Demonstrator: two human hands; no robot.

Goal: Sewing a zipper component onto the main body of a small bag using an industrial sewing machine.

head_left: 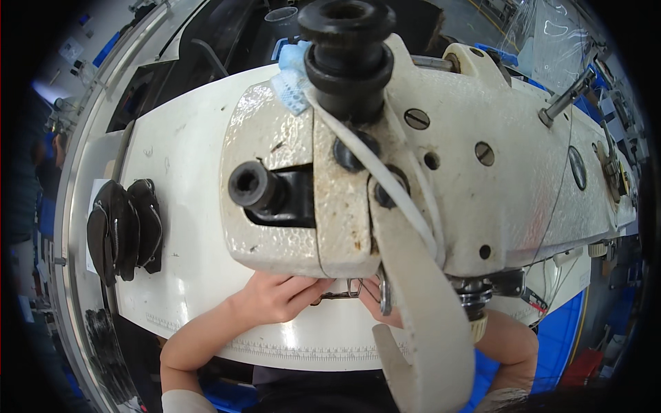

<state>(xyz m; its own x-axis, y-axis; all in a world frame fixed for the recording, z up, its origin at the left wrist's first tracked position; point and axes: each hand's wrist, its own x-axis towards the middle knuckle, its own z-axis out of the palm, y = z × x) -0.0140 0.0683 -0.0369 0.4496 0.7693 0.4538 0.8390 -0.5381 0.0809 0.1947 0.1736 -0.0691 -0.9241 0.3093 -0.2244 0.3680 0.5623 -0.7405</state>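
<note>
A large off-white sewing machine [275, 138] fills the middle of the view and covers much of the work in front of me. My left hand [279, 297] lies by the front of the machine's head, its fingers curled and pressed together. Their tips go out of sight under the head, and what they hold is hidden. Between my hands shows a narrow dark piece [336, 296], too little of it to name. Mostly behind the machine's front parts and a hanging white strap [430, 310], my right hand [375, 301] is near that dark piece; its fingers are largely hidden.
Several black zippered pouches [127, 230] stand at the left edge of the white table [186, 144]. A light blue cloth [292, 79] is tucked by the machine's black knob [348, 55]. Blue material [551, 351] hangs at the lower right. A clear cup [281, 15] stands at the back.
</note>
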